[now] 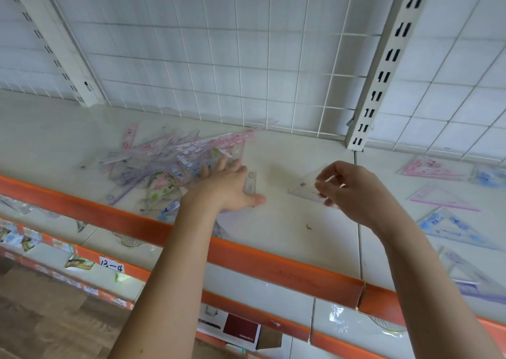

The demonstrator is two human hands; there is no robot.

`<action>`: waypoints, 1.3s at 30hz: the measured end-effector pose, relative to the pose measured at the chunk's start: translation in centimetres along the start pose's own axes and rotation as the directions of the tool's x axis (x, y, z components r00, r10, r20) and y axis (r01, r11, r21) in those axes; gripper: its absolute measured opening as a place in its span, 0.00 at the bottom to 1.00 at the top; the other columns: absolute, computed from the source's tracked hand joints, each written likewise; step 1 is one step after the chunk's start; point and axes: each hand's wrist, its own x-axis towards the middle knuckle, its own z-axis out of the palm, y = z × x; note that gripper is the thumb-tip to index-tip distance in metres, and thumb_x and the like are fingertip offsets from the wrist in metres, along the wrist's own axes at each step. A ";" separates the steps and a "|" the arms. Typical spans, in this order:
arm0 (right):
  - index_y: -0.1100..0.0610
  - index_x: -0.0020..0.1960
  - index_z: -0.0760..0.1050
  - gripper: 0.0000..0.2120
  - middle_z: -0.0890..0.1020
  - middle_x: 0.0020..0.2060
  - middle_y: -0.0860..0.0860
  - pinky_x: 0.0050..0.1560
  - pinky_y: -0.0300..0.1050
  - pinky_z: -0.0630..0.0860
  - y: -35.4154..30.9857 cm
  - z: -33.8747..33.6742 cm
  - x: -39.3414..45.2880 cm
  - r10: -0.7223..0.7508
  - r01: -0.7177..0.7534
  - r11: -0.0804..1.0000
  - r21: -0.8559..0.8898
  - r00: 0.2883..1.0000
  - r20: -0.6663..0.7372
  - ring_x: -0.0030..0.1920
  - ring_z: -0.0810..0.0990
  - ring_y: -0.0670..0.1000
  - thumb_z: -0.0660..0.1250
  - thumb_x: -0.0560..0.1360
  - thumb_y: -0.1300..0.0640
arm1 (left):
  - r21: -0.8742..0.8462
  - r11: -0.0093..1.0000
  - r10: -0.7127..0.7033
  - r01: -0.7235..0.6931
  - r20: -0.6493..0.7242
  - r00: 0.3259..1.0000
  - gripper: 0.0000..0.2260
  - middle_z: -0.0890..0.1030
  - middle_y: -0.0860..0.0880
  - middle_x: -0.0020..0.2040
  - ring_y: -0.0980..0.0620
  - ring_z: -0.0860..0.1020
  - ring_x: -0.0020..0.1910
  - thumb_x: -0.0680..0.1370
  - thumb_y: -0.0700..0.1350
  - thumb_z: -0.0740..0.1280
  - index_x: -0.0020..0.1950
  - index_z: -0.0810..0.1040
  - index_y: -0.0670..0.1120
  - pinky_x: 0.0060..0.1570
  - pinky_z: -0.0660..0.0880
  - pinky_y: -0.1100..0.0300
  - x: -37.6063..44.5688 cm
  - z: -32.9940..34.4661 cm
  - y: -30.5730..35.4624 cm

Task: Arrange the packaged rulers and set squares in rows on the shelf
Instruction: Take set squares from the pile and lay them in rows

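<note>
The left hand [230, 186] reaches forward, palm down, its fingers straight and spread over the near edge of the heap of packaged rulers and set squares [175, 161], holding nothing. Just to the right of that heap, the right hand [353, 191] hovers above the shelf [287, 221] with its fingers curled, pinching a clear set square [304, 190] by one edge. The heap is a loose tangle of glossy clear sleeves printed in pink, blue and green. Well to the right of it, past the slotted white post [388, 65], separate triangular set squares [435, 168] lie flat. Behind the heap stands a white wire grid [219, 52]; in front of it runs the shelf's orange lip [246, 254].
</note>
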 end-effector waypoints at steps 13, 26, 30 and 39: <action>0.51 0.44 0.75 0.02 0.82 0.38 0.50 0.37 0.41 0.75 0.5 -1.3 -0.7 -0.014 0.014 1.000 0.004 0.999 -0.051 0.36 0.82 0.46 0.65 0.76 0.56 | -0.143 0.983 0.111 -0.119 -0.067 0.992 0.35 0.62 0.51 0.73 0.50 0.53 0.73 0.68 0.59 0.72 0.72 0.66 0.50 0.71 0.56 0.55 -1.4 -1.9 0.3; 0.52 0.44 0.75 0.02 0.83 0.38 0.48 0.40 0.43 0.76 1.1 -1.7 -1.3 -0.006 0.005 1.000 -0.002 0.998 -0.058 0.39 0.82 0.48 0.65 0.76 0.56 | -0.111 0.987 0.124 -0.119 0.040 0.992 0.30 0.70 0.54 0.50 0.53 0.70 0.51 0.59 0.61 0.78 0.54 0.70 0.53 0.52 0.70 0.58 0.6 -2.6 0.4; 0.53 0.44 0.74 0.02 0.83 0.37 0.49 0.38 0.43 0.75 1.5 -2.0 -1.6 0.010 -0.009 1.000 0.014 0.998 -0.067 0.37 0.83 0.46 0.64 0.76 0.57 | -0.390 0.881 0.226 -0.269 -0.152 0.962 0.15 0.73 0.54 0.42 0.54 0.70 0.42 0.66 0.51 0.77 0.41 0.71 0.51 0.44 0.67 0.59 1.1 -1.3 1.3; 0.51 0.50 0.72 0.04 0.82 0.36 0.48 0.33 0.41 0.72 3.9 -5.6 -3.3 0.039 -0.029 0.998 0.064 0.986 -0.161 0.26 0.78 0.48 0.59 0.79 0.53 | -0.698 0.475 0.136 -0.536 -0.543 0.829 0.08 0.79 0.55 0.31 0.62 0.75 0.31 0.75 0.39 0.68 0.39 0.76 0.50 0.35 0.68 0.73 -0.3 -2.5 4.8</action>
